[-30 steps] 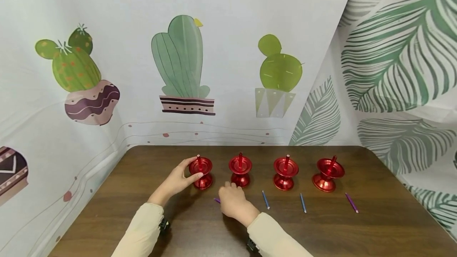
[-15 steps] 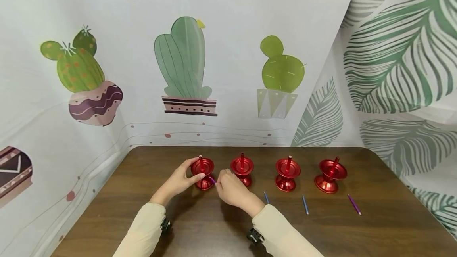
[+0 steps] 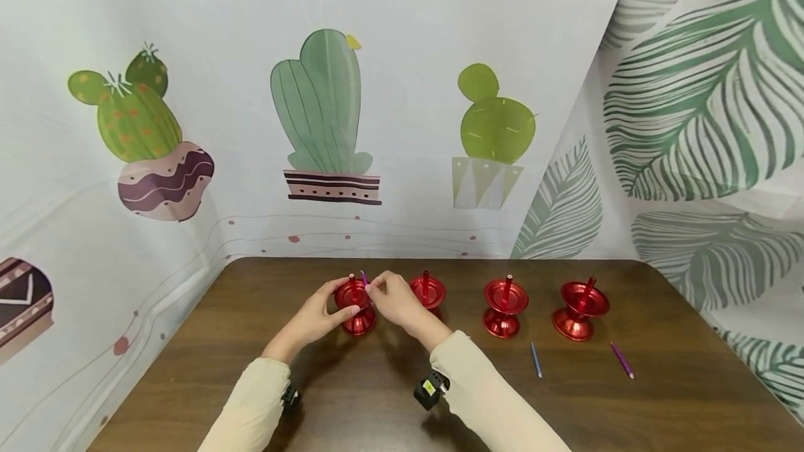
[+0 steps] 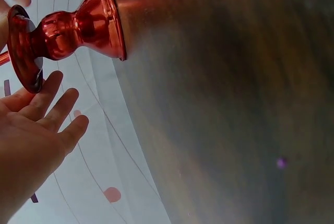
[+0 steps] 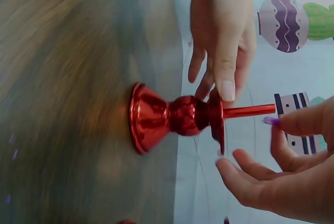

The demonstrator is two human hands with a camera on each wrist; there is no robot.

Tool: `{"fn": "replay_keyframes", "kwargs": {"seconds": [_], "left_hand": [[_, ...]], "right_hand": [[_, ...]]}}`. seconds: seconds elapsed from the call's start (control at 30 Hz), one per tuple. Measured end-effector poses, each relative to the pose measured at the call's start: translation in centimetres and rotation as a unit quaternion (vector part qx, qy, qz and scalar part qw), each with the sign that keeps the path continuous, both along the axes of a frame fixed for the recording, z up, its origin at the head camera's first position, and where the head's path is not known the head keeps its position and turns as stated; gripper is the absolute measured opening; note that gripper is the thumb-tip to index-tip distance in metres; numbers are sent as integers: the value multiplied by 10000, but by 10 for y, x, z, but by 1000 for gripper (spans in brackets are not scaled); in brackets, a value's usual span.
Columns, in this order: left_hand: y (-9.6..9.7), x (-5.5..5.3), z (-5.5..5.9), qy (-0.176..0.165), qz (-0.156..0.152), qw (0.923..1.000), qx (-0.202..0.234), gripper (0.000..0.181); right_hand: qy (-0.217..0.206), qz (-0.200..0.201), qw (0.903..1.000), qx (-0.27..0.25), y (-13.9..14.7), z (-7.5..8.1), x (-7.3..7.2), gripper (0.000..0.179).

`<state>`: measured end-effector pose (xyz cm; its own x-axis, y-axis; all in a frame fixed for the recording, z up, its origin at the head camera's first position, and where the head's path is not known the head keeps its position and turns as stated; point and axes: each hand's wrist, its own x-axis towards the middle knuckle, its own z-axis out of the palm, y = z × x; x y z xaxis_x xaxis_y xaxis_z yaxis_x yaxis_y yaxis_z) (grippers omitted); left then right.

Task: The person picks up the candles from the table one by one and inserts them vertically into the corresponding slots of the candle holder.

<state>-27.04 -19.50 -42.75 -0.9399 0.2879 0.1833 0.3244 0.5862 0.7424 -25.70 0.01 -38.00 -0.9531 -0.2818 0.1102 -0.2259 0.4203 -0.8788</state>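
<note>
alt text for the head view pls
A person's right hand pinches a purple stick near the post of the leftmost of four red stands, whose dish the left hand holds. A blue stick and another purple stick lie on the wooden table before a cactus-print backdrop.

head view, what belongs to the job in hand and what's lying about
Likely the job:
leftmost red holder at left hand
held purple stick in right hand

Seemingly idle now:
second red holder
third red holder
rightmost red holder
blue stick
tabletop purple stick
</note>
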Motion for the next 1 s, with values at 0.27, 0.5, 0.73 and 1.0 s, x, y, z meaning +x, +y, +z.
{"fn": "replay_keyframes", "kwargs": {"seconds": [0.27, 0.5, 0.73, 1.0], "left_hand": [[1, 0, 2, 15, 56, 10000, -38, 68], [-1, -1, -2, 60, -42, 10000, 3, 67], [-2, 0, -3, 210, -87, 9997, 46, 65], [-2, -1, -5, 260, -129, 9996, 54, 65]], "right_hand": [[-55, -597, 9887, -1372, -22, 1, -14, 17], [729, -624, 9757, -1972, -30, -2, -18, 18], [1049, -463, 9770, -1800, -35, -11, -26, 15], [1193, -348, 9787, -1633, -36, -14, -27, 10]]}}
